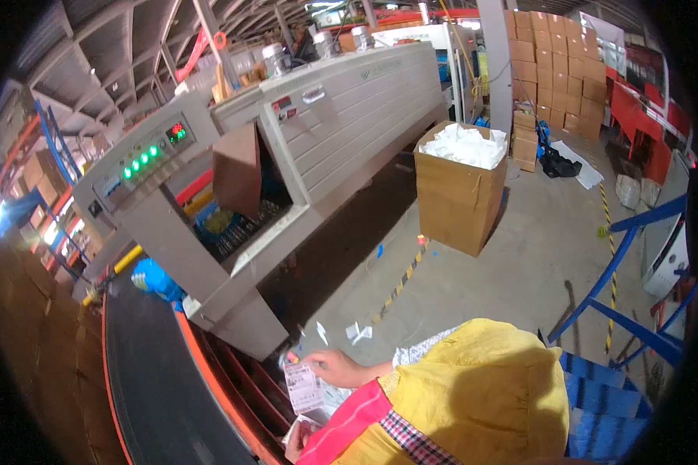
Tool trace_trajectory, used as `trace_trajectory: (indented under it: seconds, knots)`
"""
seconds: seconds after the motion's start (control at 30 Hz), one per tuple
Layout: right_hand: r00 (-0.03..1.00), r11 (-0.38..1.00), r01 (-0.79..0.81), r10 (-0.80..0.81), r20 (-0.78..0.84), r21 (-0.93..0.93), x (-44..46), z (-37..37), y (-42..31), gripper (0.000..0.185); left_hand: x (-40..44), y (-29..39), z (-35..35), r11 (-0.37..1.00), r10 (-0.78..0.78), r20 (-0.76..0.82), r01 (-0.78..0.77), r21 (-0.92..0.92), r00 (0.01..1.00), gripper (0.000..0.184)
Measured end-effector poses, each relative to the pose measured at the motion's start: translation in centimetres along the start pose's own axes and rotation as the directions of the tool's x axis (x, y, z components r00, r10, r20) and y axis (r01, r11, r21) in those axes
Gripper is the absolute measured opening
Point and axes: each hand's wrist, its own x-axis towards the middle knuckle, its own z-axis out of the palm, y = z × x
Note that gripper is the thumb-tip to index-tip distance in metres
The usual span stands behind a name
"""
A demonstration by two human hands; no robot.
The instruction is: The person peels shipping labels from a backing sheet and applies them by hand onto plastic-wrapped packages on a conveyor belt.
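My right hand (337, 367) is closed on the upper edge of a white printed label (304, 389), which hangs over the orange edge of the conveyor's side. Lower down, at the bottom of the view, my left hand (296, 442) is partly visible below the label, against a pale, glossy item whose shape is unclear. Its fingers are mostly hidden by that item and by the pink sleeve (349, 422). Some whitish, crumpled material shows between the two hands.
A dark conveyor belt (155, 372) runs along the left, with a blue package (155, 279) on it. Beyond stands a large grey machine (349, 116) with lit green buttons. A carton of white scraps (461, 194) stands on the floor; blue metal bars (636, 325) are at right.
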Motion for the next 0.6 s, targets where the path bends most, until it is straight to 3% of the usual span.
trace_trajectory:
  seconds: [0.17, 0.3, 0.6]
  knots:
    - [1.0, 1.0, -0.003, 0.003, -0.023, 0.009, -0.3, -1.1, -1.3, 0.023, 1.0, 0.1, 0.8, 1.0, 0.016, 0.023, -0.016, -0.007, 1.0, 0.042]
    - [0.988, 0.993, 0.111, -0.106, -0.115, 0.039, 0.1, -0.1, -1.2, 0.023, 0.7, 0.1, 0.5, 1.0, 0.025, 0.015, -0.025, -0.001, 1.0, 0.04]
    - [0.995, 0.993, 0.095, -0.096, 0.007, 0.074, 0.1, 0.1, -1.2, 0.024, -1.1, 0.5, 0.1, 0.999, -0.021, -0.048, 0.023, 0.03, 0.999, 0.037]
